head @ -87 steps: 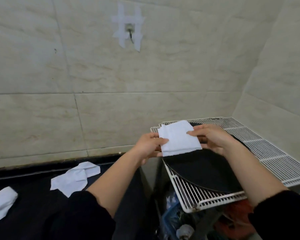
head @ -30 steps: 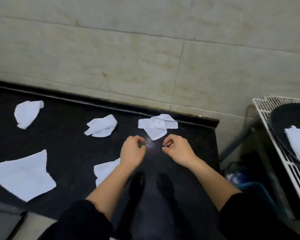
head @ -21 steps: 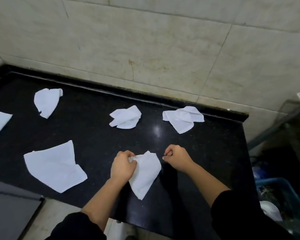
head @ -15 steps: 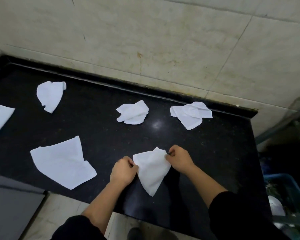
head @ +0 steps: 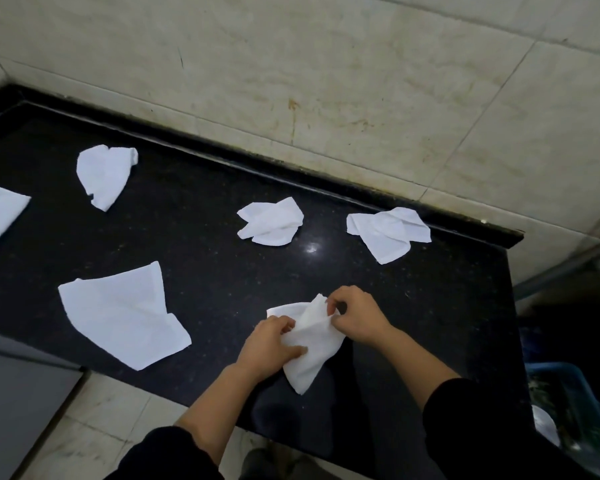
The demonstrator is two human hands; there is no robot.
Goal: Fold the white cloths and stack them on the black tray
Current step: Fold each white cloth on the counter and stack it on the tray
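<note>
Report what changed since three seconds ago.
The folded cloth was left on the tray. The left grip and right grip, empty a second ago, now hold a fresh cloth at the counter's near edge. The other loose cloths stayed put.

Open lanes between scattered cloths
Bare counter (head: 215,271) runs through the middle: spread cloth (head: 122,313) near left, held cloth (head: 312,351) near right, centre cloth (head: 271,221) and right cloth (head: 388,233) crumpled farther off; the tiled wall (head: 326,81) closes the far side.
</note>
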